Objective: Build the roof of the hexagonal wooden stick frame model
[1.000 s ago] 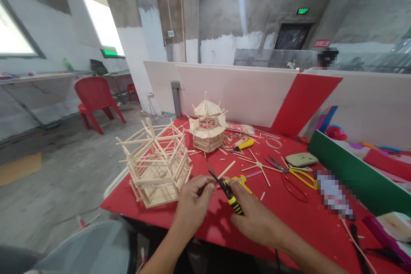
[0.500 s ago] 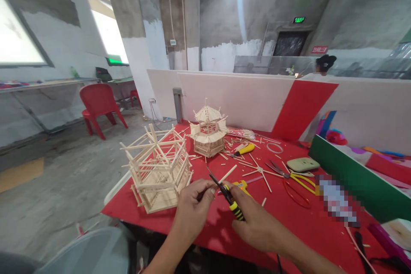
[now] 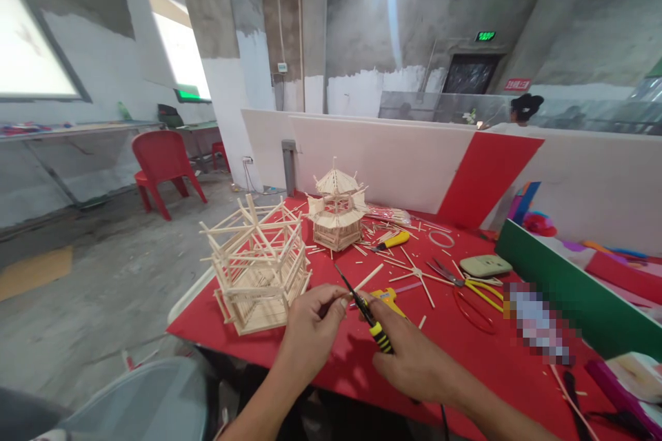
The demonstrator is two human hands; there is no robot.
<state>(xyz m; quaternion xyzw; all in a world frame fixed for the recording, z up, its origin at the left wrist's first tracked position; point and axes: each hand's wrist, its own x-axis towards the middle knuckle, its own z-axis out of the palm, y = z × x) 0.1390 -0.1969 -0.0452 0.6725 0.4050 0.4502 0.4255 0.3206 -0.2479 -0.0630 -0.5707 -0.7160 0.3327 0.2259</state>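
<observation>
My left hand (image 3: 315, 317) pinches one end of a thin wooden stick (image 3: 371, 277), which slants up to the right. In my right hand (image 3: 408, 348) is a slim dark file-like tool (image 3: 380, 337) with a yellow-and-black handle. Its narrow shaft crosses the stick close to my left fingertips. A yellow glue gun (image 3: 389, 298) lies on the table just behind my right hand, partly hidden. To the left of my hands stands an open-topped stick frame (image 3: 258, 269), and farther back is a small pagoda model (image 3: 337, 210) with a pointed roof.
Loose sticks, a star of joined sticks (image 3: 418, 271) and a yellow-handled knife (image 3: 394, 241) lie on the red table (image 3: 362, 372). Pliers (image 3: 460, 281) with yellow and red handles lie to the right. A green panel (image 3: 569, 289) borders that side; a white partition (image 3: 383, 158) stands behind.
The tool in my right hand has turned slightly, so its shaft looks narrower. My left hand still pinches the stick. The camera view has shifted a little.
</observation>
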